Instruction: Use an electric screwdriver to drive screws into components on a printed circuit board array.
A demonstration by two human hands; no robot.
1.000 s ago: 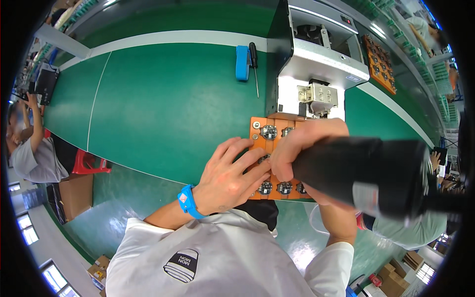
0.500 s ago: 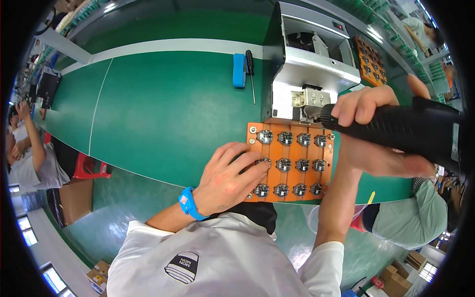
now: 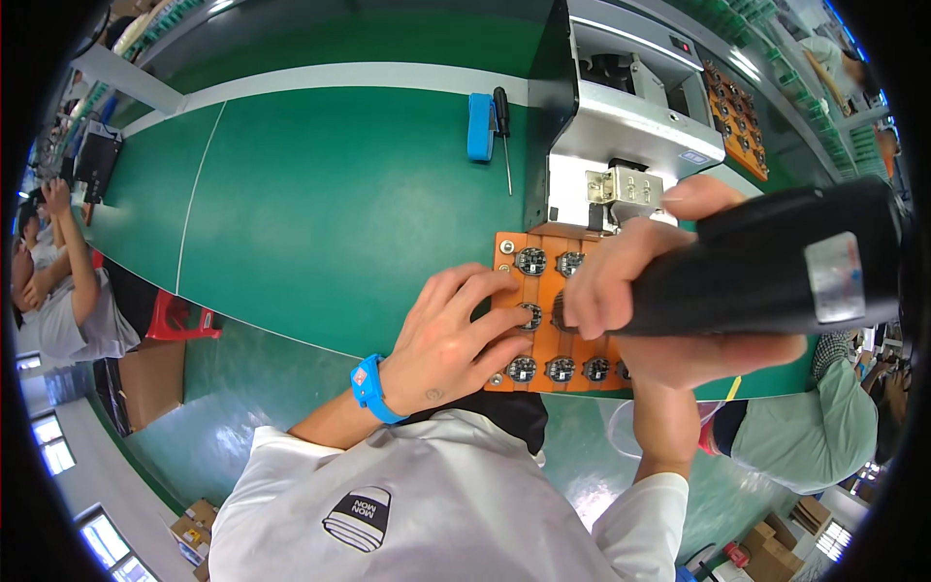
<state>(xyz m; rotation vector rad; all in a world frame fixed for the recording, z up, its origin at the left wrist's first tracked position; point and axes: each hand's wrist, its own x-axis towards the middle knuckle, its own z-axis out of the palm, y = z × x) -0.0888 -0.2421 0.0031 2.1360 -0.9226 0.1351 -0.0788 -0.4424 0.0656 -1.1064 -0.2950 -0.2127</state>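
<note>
My right hand (image 3: 621,281) is wrapped round a thick black electric screwdriver (image 3: 747,276). Its front end points left and down over the orange fixture plate (image 3: 538,286); the tip is hidden by my fingers. Small round circuit-board parts (image 3: 561,369) sit in rows on the plate, several covered by my right hand and the tool. On the plate's left side rests my left hand (image 3: 451,330), its fingers spread and nothing gripped. One of those fingertips touches the left round part (image 3: 529,316) of the middle row.
A silver-and-black machine (image 3: 630,126) stands behind the plate. Left of it lie a blue object (image 3: 480,128) and a screwdriver (image 3: 502,116) on the green table (image 3: 320,213). Another loaded orange plate (image 3: 735,121) is beyond the machine. People sit at left and right.
My right hand has brought the electric screwdriver left and down from beside the machine's front to over the plate. My left hand stays on the plate's left side, its fingers slightly shifted.
</note>
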